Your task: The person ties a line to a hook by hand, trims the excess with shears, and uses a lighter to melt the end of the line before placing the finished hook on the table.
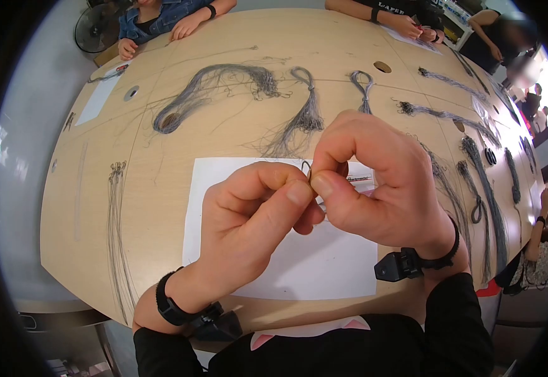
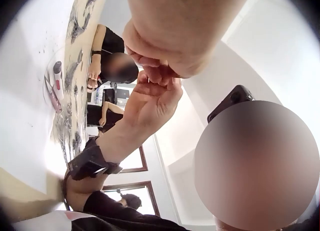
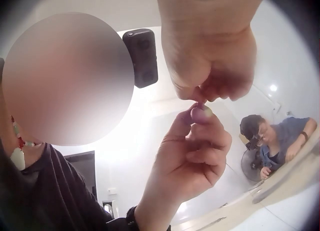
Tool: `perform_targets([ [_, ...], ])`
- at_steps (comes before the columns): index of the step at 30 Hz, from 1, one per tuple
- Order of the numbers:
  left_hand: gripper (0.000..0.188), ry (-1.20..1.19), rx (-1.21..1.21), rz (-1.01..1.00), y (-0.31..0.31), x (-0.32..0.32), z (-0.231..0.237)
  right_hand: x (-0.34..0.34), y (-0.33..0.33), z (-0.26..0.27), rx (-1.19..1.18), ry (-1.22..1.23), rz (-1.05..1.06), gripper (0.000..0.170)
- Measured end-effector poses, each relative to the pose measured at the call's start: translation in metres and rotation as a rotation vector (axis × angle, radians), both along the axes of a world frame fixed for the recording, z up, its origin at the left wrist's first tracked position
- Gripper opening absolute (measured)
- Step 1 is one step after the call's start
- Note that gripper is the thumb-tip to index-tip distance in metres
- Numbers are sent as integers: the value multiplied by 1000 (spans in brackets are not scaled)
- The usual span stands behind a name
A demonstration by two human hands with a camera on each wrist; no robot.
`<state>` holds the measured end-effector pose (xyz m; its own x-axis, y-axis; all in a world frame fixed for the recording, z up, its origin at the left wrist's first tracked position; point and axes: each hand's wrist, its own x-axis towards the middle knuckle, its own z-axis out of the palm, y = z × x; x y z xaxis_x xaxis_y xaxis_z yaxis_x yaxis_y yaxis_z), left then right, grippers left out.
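The step in hand appeared to be fine two-handed work on a small dark loop (image 1: 309, 171), which stood up between the fingertips, above the white sheet (image 1: 324, 270) and clear of it. The left hand (image 1: 249, 213) pinched the loop near its base between thumb and index finger. The right hand (image 1: 384, 182) pinched the same piece just beside, its thumb tip set against the bent index finger. The fingers hid the lower part of the loop, so its exact form there could not be told.

In judgement, the step called for a steady left pinch close to the base, with fine adjustment left to the right fingertips. Pressure needed to be light and even: too firm a squeeze risked kinking the loop, too slack a one risked letting it slip. Keeping the loop's top visible above the thumbs aided control.
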<state>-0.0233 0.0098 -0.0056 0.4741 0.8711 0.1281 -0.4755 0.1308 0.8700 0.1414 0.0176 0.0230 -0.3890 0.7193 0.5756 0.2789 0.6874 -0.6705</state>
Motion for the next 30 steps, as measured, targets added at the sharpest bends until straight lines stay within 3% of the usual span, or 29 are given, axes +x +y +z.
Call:
perform_targets([
  [2, 9, -16, 86, 42, 1, 0, -3, 0, 2, -2, 171, -66, -39, 6],
  [15, 6, -51, 127, 66, 4, 0, -8, 1, 0, -2, 5, -8, -5, 11],
  [20, 7, 71, 266, 113, 3, 1, -9, 0, 1, -4, 208, -101, -108, 12],
  [30, 8, 158, 304, 192, 2, 4, -8, 0, 2, -5, 273, -116, -126, 14],
])
